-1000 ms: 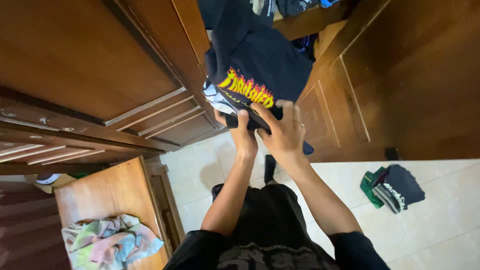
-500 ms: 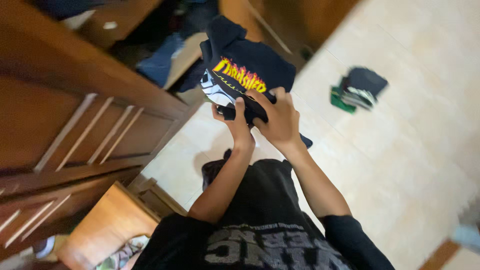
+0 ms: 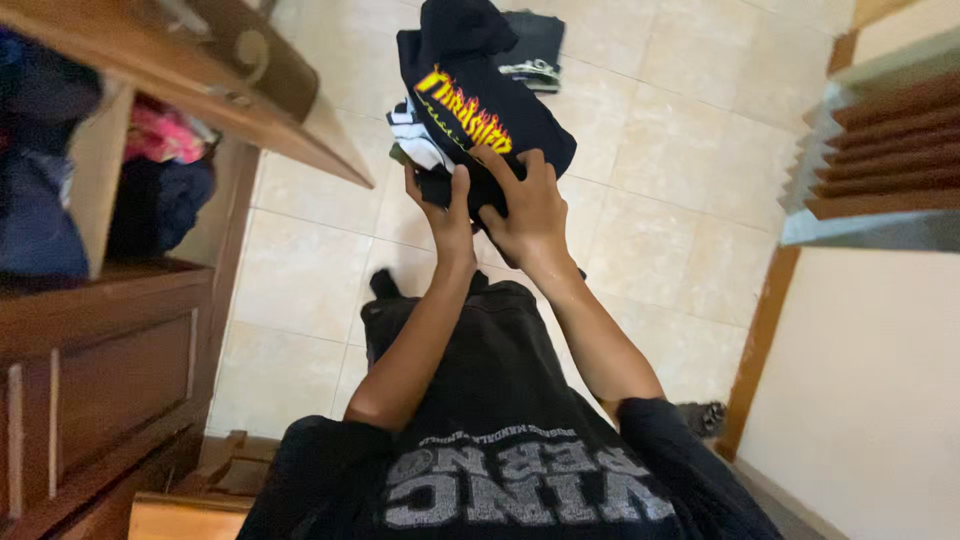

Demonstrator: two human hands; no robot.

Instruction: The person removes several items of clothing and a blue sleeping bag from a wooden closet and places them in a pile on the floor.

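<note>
Your left hand and right hand are both clamped on the near edge of a stack of folded clothes, thumbs on top and fingers curled underneath, the two hands almost touching. You hold the stack out in front of your chest, above the tiled floor. The top piece is a black garment with a yellow flame-style print; under it, on the left-hand side, white and dark folded edges show.

Just beyond the stack, a small pile of dark folded clothes lies on the tiles. Off to the left of your left hand stands an open wooden wardrobe, its shelf packed with blue, dark and pink clothes. Well to the right of your right hand is a pale wall with a louvred wooden panel.

As I judge it, the stack is lifted but not yet set down anywhere; placing it remains.
</note>
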